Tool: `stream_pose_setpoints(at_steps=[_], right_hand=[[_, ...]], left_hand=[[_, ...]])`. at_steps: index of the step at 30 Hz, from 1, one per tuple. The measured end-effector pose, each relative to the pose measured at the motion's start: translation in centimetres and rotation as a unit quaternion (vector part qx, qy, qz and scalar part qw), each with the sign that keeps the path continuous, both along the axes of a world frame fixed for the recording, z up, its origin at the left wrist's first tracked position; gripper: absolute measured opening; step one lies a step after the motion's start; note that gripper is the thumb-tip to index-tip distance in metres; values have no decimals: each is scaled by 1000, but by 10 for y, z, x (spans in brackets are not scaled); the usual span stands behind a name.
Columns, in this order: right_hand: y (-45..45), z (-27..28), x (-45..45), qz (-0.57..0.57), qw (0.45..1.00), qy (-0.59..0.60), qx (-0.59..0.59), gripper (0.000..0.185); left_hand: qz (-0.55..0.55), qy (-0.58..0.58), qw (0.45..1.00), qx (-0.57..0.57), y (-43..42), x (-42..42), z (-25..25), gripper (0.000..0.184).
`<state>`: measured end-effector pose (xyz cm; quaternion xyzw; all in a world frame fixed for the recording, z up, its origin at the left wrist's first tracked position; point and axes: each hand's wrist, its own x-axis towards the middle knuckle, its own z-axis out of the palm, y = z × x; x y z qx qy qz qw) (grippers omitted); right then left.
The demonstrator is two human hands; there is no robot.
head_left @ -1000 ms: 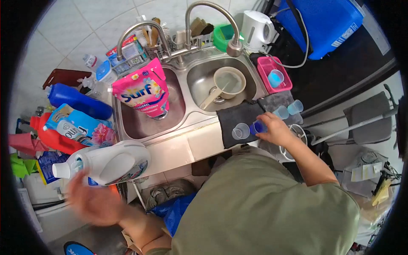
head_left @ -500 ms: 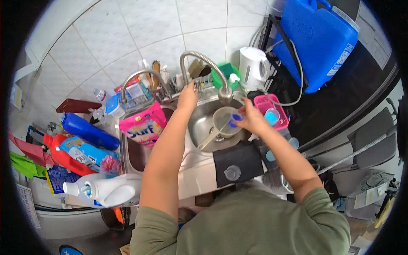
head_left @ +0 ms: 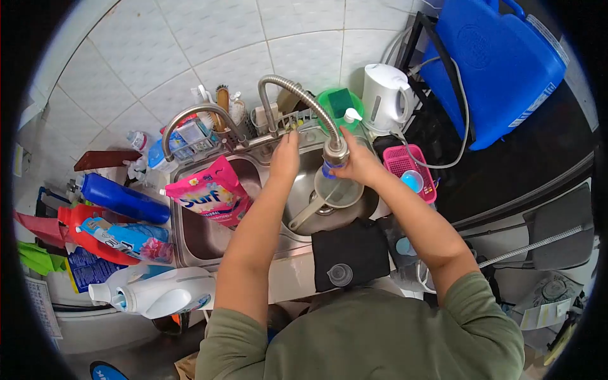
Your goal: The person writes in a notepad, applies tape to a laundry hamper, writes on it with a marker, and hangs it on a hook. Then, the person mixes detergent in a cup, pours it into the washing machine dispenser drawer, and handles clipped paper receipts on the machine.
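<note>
My right hand (head_left: 356, 162) holds a small cup with blue liquid (head_left: 328, 170) right under the sprayer head of the flexible faucet (head_left: 335, 152). Beneath it a beige dipper (head_left: 342, 191) lies in the right sink basin (head_left: 297, 199). My left hand (head_left: 286, 155) reaches to the base of that faucet, by its handle; the fingertips are closed there, and what they grip is hidden. A clear cup (head_left: 340, 275) sits on the black cloth (head_left: 351, 247) at the counter's front edge.
A pink Surf pouch (head_left: 212, 192) stands in the left basin. Detergent bottles (head_left: 168, 292) crowd the left side. At right are a white kettle (head_left: 385, 98), a pink basket (head_left: 405, 168) holding a cup, another cup (head_left: 405, 246) and a big blue container (head_left: 494, 69).
My right hand has carried the blue cup from the cloth over the right basin and under the faucet. My left hand has moved from the bottles to the faucet base.
</note>
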<state>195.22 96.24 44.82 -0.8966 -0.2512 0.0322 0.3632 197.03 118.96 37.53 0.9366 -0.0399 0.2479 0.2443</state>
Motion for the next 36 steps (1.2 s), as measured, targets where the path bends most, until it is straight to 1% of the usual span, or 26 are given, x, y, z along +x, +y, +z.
stream_pose_setpoints(at_steps=[4, 6, 8, 9, 11, 12, 14, 15, 17, 20, 21, 22, 24, 26, 27, 30, 31, 32, 33, 34, 35, 36], right_hand=[[0, -2, 1, 3, 1000, 22, -12, 114], [-1, -4, 1, 2, 1000, 12, -16, 115], [-2, -2, 2, 11, 999, 31, 3, 115], [-3, 0, 2, 15, 999, 40, 13, 115], [-4, 5, -1, -3, 999, 33, -4, 115], [-5, 6, -3, -11, 999, 30, -13, 115], [-9, 2, -3, -11, 999, 28, 17, 115], [-12, -1, -5, -10, 999, 28, 31, 114], [-17, -2, -15, -33, 999, 1, 19, 112], [-21, 3, -43, -51, 999, -5, -13, 105], [-22, 3, -52, -47, 999, -6, -16, 103], [-21, 2, -61, -45, 999, -8, -18, 102], [-15, -1, -78, -25, 1000, -2, 5, 100], [-3, 9, -94, 3, 1000, 3, 25, 98], [5, 19, -105, 15, 997, 49, 54, 98], [24, 18, -120, 69, 993, 51, 75, 97], [29, 27, -122, 106, 989, 58, 84, 97], [30, 27, -121, 148, 986, 34, 74, 94], [32, 28, -117, 173, 971, 120, 109, 87], [31, 17, -104, 167, 956, 201, 131, 74], [40, 22, -98, 125, 952, 242, 138, 57], [37, 0, -73, 118, 979, 161, 44, 39]], left_hand=[[12, 18, 1000, 2, 1, -1, -11, 18], [14, 14, 1000, 4, 0, -4, -2, 17], [7, -3, 1000, 0, 1, -3, 11, 17], [17, -9, 1000, -21, 1, 2, 15, 17], [35, -20, 997, -63, 2, 19, 25, 18], [46, -13, 997, -58, 2, 27, 29, 19], [68, 1, 997, -48, 1, 39, 38, 21], [62, -3, 996, -63, 1, 39, 40, 21], [55, -8, 994, -93, -1, 32, 42, 20], [34, 44, 988, -141, -6, -10, 30, 29], [-69, 113, 976, -170, -6, -34, 20, 39], [-174, 178, 948, -198, -7, -61, 9, 49], [-247, 72, 956, -143, -26, -120, 14, 64], [-191, 107, 948, -232, -42, -163, 17, 64], [-162, 121, 940, -275, -46, -177, 17, 64], [-78, 91, 952, -283, -42, -203, 1, 66], [-74, 43, 960, -267, -37, -208, -4, 64], [-63, 19, 953, -297, -34, -218, 6, 61], [-54, 8, 953, -297, -29, -226, 7, 61], [-35, -2, 954, -297, -23, -234, 7, 60], [-21, -11, 955, -295, -19, -242, 7, 61], [-11, -16, 957, -291, -15, -250, 8, 62]])
